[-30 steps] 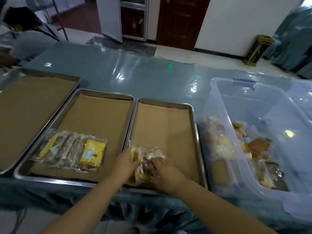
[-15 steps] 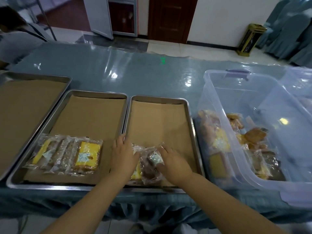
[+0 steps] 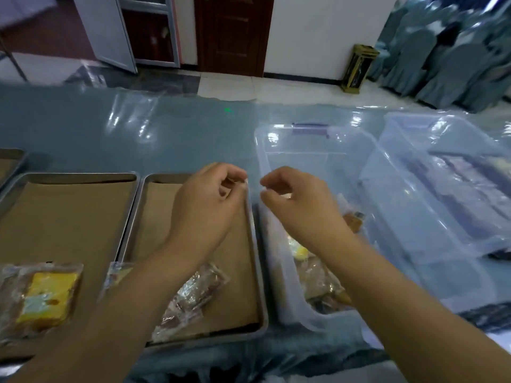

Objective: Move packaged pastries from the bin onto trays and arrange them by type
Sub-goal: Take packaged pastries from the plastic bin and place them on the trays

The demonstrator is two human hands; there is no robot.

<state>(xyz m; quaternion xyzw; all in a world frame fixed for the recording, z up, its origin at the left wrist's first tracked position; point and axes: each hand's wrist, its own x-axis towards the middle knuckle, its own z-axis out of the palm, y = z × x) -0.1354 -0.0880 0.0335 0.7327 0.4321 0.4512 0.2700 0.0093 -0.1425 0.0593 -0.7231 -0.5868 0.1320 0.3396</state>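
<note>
Below left hand [image 3: 206, 199], brown pastry packet [image 3: 190, 294] set on tray [image 3: 258, 272]. Both hands empty, fingers loosely curled; right hand [image 3: 293, 201] over bin [image 3: 287, 294]. Probably between packets: next, reach down right, pinch another wrapper.

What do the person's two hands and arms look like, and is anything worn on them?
Both arms are bare up to the bottom of the picture: no sleeve shows. The left hand and the right hand wear no gloves, and I see no ring, watch or bracelet on either wrist. The fingernails look short and unpainted.
</note>
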